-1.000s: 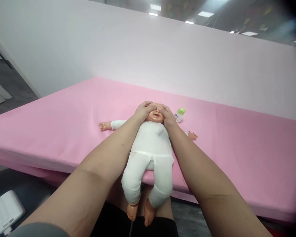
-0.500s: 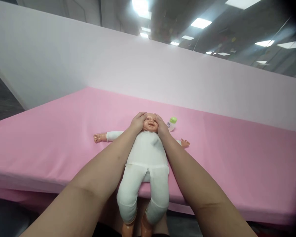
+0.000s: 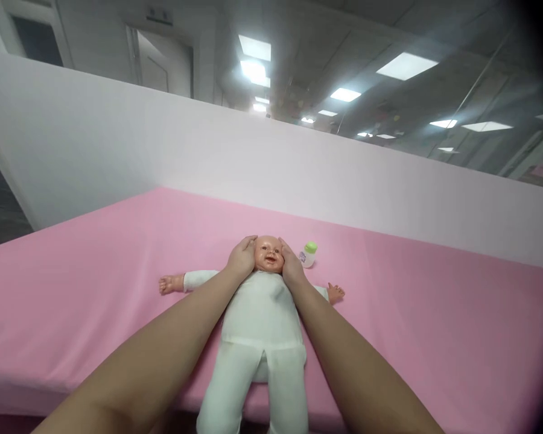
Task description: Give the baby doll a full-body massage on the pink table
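Note:
A baby doll (image 3: 263, 313) with a white cloth body lies on its back on the pink surface, arms spread to both sides. My left hand (image 3: 242, 257) lies along the side of the doll's head on the left of the view, fingers stretched out. On the other side of the head rests my right hand (image 3: 291, 263), its fingers also extended and flat. The doll's face shows between the two palms. Just right of my right hand is a small clear bottle (image 3: 308, 255) with a green cap.
The pink cover (image 3: 416, 313) spreads over the padded table to both sides. A white partition (image 3: 298, 175) rises behind it and at the left. Beyond it are ceiling lights and a doorway.
The view has tilted up, so the doll and hands appear lower in the picture. My hands have slid from the doll's eyes and temples to the sides of its head, uncovering more face.

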{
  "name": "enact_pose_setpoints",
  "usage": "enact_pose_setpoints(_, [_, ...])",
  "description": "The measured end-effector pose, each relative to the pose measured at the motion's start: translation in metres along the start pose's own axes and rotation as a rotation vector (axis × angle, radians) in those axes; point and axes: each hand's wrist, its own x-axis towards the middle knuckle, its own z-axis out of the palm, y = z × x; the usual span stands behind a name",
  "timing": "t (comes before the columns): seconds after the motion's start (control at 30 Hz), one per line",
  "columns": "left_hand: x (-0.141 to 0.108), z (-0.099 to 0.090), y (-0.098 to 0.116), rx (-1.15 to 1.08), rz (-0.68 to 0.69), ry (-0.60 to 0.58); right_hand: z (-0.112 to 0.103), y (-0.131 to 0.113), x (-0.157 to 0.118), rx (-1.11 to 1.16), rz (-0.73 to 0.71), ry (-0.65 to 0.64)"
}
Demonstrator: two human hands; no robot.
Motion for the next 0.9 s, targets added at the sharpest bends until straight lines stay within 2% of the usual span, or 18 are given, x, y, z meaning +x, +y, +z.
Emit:
enact_pose_setpoints(0.13, [-0.007, -0.007, 0.01, 0.126, 0.034, -0.028, -0.003, -0.011, -0.01, -0.053, 0.043, -0.064])
enact_pose_setpoints(0.27, [-0.017, -0.007, 0.02, 0.2, -0.002, -0.043, 0.0, -0.024, -0.022, -0.008, 0.099, -0.107])
enact_pose_setpoints(0.43, [-0.02, -0.001, 0.029, 0.133, -0.107, -0.109, 0.008, -0.034, -0.025, -0.045, 0.147, -0.005])
enact_pose_setpoints(0.57, [-0.014, 0.003, 0.033, 0.096, -0.175, -0.136, 0.014, -0.031, -0.018, -0.035, 0.183, 0.073])
enact_pose_setpoints(0.67, [-0.011, 0.005, 0.032, 0.05, -0.168, -0.11, 0.016, -0.024, -0.012, 0.008, 0.19, 0.088])
enact_pose_setpoints(0.77, [-0.01, 0.006, 0.03, 0.018, -0.132, -0.027, 0.015, -0.02, -0.01, 0.069, 0.173, 0.079])
enact_pose_setpoints(0.9, [-0.013, 0.005, 0.027, -0.038, -0.126, -0.004, 0.008, -0.021, -0.014, 0.174, 0.212, -0.006])
